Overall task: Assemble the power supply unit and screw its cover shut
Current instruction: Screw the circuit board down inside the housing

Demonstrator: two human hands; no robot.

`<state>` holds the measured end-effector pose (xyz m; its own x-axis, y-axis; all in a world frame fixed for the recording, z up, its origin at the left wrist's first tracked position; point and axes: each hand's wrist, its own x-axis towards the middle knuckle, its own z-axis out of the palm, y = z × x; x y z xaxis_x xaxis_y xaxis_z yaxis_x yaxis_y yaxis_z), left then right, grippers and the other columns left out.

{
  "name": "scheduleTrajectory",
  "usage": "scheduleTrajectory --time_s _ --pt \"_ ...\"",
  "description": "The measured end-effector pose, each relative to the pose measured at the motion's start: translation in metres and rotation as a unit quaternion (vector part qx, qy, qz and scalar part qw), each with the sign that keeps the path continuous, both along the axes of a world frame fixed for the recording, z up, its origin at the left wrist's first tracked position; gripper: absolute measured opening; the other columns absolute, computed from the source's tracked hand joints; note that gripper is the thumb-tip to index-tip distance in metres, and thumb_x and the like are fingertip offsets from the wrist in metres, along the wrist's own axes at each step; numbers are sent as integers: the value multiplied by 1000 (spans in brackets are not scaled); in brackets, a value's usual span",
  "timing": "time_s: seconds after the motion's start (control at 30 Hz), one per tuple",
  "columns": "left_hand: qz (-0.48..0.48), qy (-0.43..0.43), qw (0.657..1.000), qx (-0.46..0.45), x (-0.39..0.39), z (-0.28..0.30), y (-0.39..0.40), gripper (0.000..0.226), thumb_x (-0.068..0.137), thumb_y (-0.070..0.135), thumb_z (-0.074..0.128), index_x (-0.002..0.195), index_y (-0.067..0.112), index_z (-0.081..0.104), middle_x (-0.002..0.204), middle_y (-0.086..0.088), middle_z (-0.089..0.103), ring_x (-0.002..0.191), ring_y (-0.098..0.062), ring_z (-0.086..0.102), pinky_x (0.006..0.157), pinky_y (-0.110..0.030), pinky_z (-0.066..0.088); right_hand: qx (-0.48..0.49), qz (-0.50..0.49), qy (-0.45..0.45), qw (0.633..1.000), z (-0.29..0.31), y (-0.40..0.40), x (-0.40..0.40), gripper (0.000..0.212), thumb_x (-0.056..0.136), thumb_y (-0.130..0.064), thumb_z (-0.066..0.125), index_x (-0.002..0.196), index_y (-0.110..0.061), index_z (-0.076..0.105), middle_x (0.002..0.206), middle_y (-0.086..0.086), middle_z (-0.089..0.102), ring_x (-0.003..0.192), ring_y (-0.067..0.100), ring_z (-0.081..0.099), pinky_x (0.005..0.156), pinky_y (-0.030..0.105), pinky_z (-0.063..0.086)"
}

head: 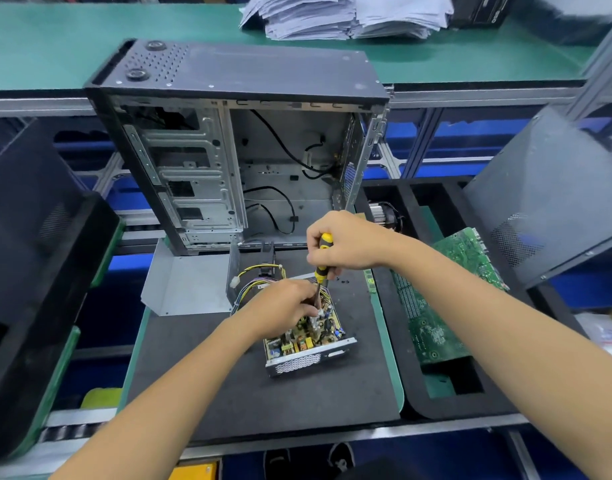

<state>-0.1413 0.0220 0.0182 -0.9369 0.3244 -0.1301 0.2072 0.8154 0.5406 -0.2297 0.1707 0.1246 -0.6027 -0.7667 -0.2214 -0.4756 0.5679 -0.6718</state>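
- Power supply (309, 344): an open metal box on the dark mat (263, 393) of the counter, just below frame centre, its circuit board exposed. Its long axis appears to run from about 11 o'clock to 5 o'clock; the perforated end wall faces 6 o'clock, and the yellow and black wires (254, 284) spill out of the far end towards 11 o'clock.
- Cover (190, 284): a bent grey sheet lying on the mat at 10 o'clock of the box, beside it and not fitted.
- Screwdriver (321, 265): yellow-and-black handle up, shaft pointing down and slightly towards 7 o'clock into the board; nearly upright.
- Right hand (346, 242): fingers curled round the screwdriver handle from the 3 o'clock side.
- Left hand (285, 303): rests on the box, fingers pinched at the lower shaft or tip; whether they hold a screw cannot be told.
- Loose screws (342, 280): small dark specks on the mat at 1 o'clock of the box.
- Progress (judgement): the board sits in the box and is probably being fastened down. Left to do: finish that, tuck the wires, place the cover, drive its screws. Roughly the first half.
- Surroundings: an open computer case (242, 150) at 12 o'clock; a green circuit board (439, 306) at 3 o'clock.
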Motion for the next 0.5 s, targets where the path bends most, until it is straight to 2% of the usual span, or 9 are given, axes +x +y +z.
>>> scheduleTrajectory --time_s 0.13,0.27,0.4,0.5 --pt "-15 -3 1000 10 2 1 3 11 90 22 64 93 11 65 94 3 66 88 -16 57 79 -35 46 1 6 -5 1000 -4 5 2 13 86 -8 58 74 -4 57 76 12 68 57 15 71 61 38 57" --pt "-26 -19 999 7 2 -1 5 14 88 25 67 93 12 65 93 2 66 85 -16 57 78 -34 46 8 16 7 1000 -8 11 4 13 85 -9 58 72 -7 58 77 15 69 58 15 71 63 42 57" --pt "-28 -5 1000 2 2 -4 4 14 87 26 68 98 17 65 96 7 63 88 -12 56 73 -23 40 12 16 1 1000 -14 13 6 17 85 -10 60 69 -11 57 77 14 69 58 17 71 63 39 57" --pt "-23 31 999 -11 2 -4 2 15 88 22 65 103 20 66 102 8 63 99 -11 52 83 -26 42 12 19 0 1000 -19 16 7 16 85 -10 61 69 -11 57 74 8 68 57 16 71 61 35 56"
